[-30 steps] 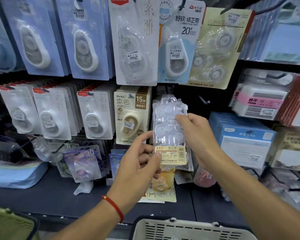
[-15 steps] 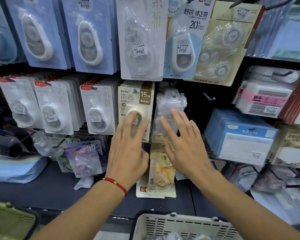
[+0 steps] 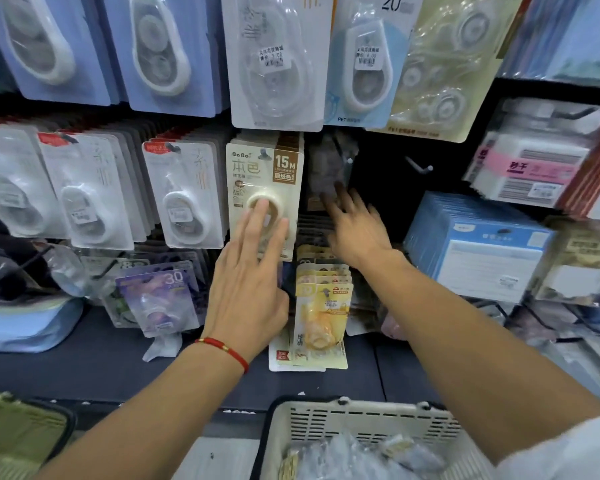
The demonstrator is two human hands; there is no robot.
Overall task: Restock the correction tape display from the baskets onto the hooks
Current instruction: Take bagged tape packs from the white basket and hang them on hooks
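one clear blister pack (image 3: 328, 174) of correction tape is seen on the hook (image 3: 347, 160) in the middle row, pushed well back into the shadowed slot beside the bobo 15m pack (image 3: 264, 199); blur hides whether its hang hole is fully seated. more stock is noted in the white basket (image 3: 361, 420) at the lower edge of view, directly under the arms. the right hand (image 3: 357, 226) is spread flat, fingers (image 3: 343, 202) extended toward the lower part of the clear pack; contact cannot be confirmed through the blur, and nothing is gripped. the left hand (image 3: 250, 271) is laid open on the face of the bobo 15m pack, fingertips on its blister, holding nothing. a second hook (image 3: 420, 167) to the right is seen bare. yellow packs (image 3: 323, 306) hang just below.

the step in hand is judged to be settling the hung pack. it is best done with flat, light pressure so the pack is slid straight back along the wire, while the neighbouring row is steadied. the card should be left hanging square, and the hook tip left clear for further packs.
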